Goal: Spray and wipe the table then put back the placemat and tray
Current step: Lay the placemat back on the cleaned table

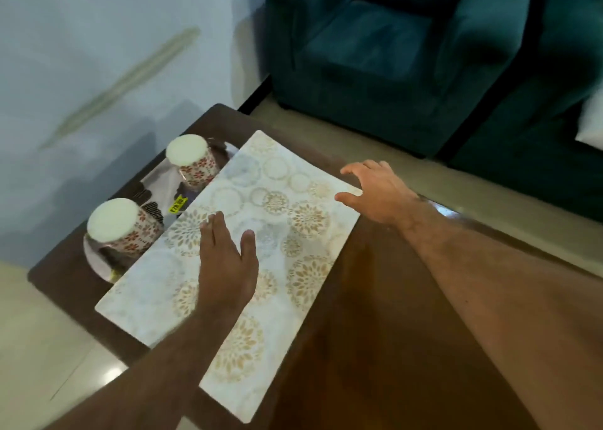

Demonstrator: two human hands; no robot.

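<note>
A pale placemat (pixel 280 201) with gold flower rings lies diagonally on the dark brown wooden table (pixel 375 315). My left hand (pixel 225 256) rests flat on the middle of the placemat, fingers straight. My right hand (pixel 375 191) hovers at the placemat's far right corner with fingers spread, thumb at the edge. A shiny metal tray (pixel 98 260) sits at the table's left side, partly under the placemat's edge. Two upside-down patterned cups (pixel 195 159) (pixel 124 227) stand on the tray.
A yellow price sticker (pixel 176 206) shows on the tray. A teal armchair (pixel 391 54) stands beyond the table across a strip of beige floor. A pale wall is on the left. Tiled floor lies off the table's near left edge.
</note>
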